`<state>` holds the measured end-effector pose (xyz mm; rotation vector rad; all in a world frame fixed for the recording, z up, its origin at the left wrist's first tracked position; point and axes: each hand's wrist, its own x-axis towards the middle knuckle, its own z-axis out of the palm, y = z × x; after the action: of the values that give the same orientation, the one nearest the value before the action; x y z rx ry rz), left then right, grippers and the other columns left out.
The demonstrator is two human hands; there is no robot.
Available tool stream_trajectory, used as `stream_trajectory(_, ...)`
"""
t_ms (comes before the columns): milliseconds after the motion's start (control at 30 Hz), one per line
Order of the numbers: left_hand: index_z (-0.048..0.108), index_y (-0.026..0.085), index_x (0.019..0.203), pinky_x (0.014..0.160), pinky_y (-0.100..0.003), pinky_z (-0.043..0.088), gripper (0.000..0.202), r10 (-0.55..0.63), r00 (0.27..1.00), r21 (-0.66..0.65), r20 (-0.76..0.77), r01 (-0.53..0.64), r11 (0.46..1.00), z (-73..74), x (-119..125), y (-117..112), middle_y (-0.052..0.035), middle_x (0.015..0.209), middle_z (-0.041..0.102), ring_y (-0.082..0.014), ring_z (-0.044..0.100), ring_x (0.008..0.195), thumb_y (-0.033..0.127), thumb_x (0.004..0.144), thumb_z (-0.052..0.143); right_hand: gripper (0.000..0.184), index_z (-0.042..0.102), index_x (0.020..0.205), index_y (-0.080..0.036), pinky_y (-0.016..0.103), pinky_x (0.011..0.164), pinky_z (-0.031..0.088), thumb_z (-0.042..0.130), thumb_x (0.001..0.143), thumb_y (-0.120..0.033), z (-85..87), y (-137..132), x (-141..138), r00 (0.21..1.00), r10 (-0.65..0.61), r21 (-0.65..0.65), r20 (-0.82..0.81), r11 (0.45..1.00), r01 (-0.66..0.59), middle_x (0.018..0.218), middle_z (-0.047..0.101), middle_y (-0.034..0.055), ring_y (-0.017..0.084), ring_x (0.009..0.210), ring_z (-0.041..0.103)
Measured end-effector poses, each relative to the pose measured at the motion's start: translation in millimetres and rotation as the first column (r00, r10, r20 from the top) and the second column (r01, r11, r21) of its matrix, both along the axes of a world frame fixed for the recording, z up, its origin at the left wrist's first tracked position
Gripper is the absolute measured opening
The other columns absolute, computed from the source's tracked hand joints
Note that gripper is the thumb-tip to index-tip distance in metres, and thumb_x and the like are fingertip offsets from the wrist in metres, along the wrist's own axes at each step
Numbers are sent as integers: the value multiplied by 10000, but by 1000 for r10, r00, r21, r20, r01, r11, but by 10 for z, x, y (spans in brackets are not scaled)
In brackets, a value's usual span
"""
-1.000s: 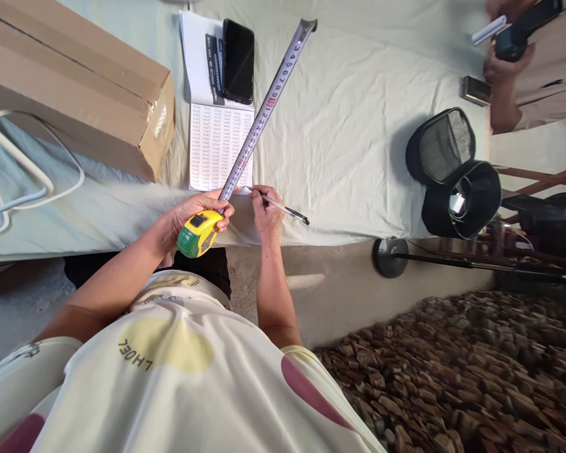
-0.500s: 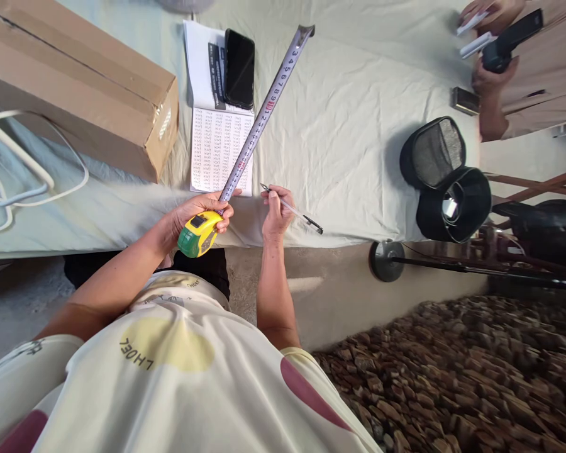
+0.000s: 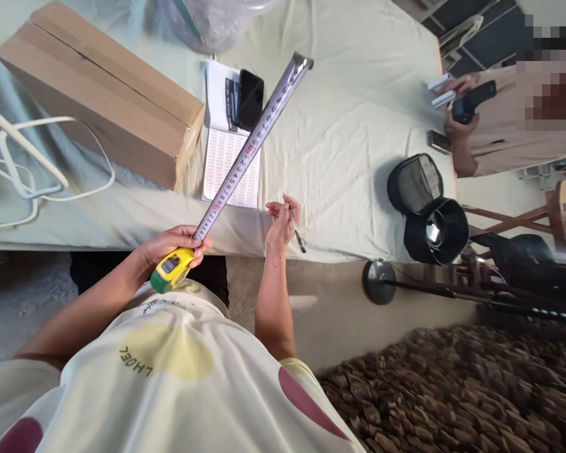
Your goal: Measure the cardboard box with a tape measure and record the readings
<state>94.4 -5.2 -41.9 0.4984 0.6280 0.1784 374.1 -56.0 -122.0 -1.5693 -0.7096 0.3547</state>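
Observation:
My left hand [image 3: 182, 242] is closed round a yellow and green tape measure [image 3: 173, 267] at the table's near edge. Its metal blade is pulled out and slants up to the right, passing over a printed booklet [image 3: 229, 170]. A black phone [image 3: 250, 99] lies on the booklet's upper page. To the right of the booklet, my right hand [image 3: 282, 223] holds a pen [image 3: 296, 231] between thumb and fingers. The pen's dark end points down toward the table edge, and its other end is hidden by the hand.
A long cardboard box [image 3: 108, 107] and a white cable [image 3: 70, 196] are at left. A clear plastic bag or tub [image 3: 207, 25] stands behind the booklet. An open black case [image 3: 436, 233] sits at right. Beyond it, another person's hand [image 3: 462, 126] holds a dark device [image 3: 474, 102].
My left hand has drawn the tape measure down and left, toward my body. The pen has turned steeper in my right hand. The whole view has shifted, showing more of the far side.

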Motion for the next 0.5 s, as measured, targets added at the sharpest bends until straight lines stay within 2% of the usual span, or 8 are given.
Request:
stream_trajectory(67,759,146,836,527,-211,459,63,33,996,37,-88,-30,999,81,-228,-50,-56,652,635,-138,591,572,182,830,707,344,529,1025,-236,301,660,521,463,978,-570,91,54,-68,1000,2,6,12,1000,-2,746,706,-20,118,574,611)
stream_trajectory(133,761,131,804,541,-206,464,56,36,993,63,-111,-29,998,86,-430,-83,-63,628,638,-135,589,565,177,807,728,333,508,979,-238,342,729,550,521,959,-570,180,145,-165,997,67,4,39,998,-67,831,745,16,150,667,679)
stream_trajectory(233,773,121,814,549,-207,469,75,36,996,55,-86,-31,998,-17,-671,-100,-59,589,636,-135,587,548,190,793,752,434,468,1000,-256,443,890,563,674,861,-612,270,353,-366,954,284,-56,92,958,-280,1196,743,134,247,1055,732)
stream_trajectory(300,778,124,827,557,-210,480,88,64,996,41,-58,-62,997,-97,-787,-103,-56,601,647,-137,603,549,200,785,769,566,410,1022,-278,523,1009,523,751,774,-656,285,533,-530,890,432,-97,144,901,-422,1445,614,191,300,1323,623)
stream_trajectory(367,777,126,825,555,-208,484,93,100,994,37,-42,-98,994,-146,-870,-111,-56,619,658,-142,625,556,204,774,785,683,350,1018,-291,587,1127,434,797,697,-695,269,729,-704,821,529,-123,216,848,-515,1586,461,223,325,1497,460)
stream_trajectory(433,777,127,823,553,-200,481,84,144,988,41,-51,-142,989,-154,-929,-126,-52,615,655,-141,633,556,200,780,783,766,308,1014,-295,602,1193,357,823,639,-718,235,915,-863,765,579,-136,282,814,-565,1638,355,255,336,1562,359)
stream_trajectory(500,775,127,816,555,-199,482,73,190,980,37,-65,-188,981,-136,-976,-145,-47,605,648,-139,633,551,195,789,773,809,285,1015,-298,580,1212,341,843,607,-717,197,1069,-990,730,602,-132,324,793,-595,1647,306,271,337,1566,348)
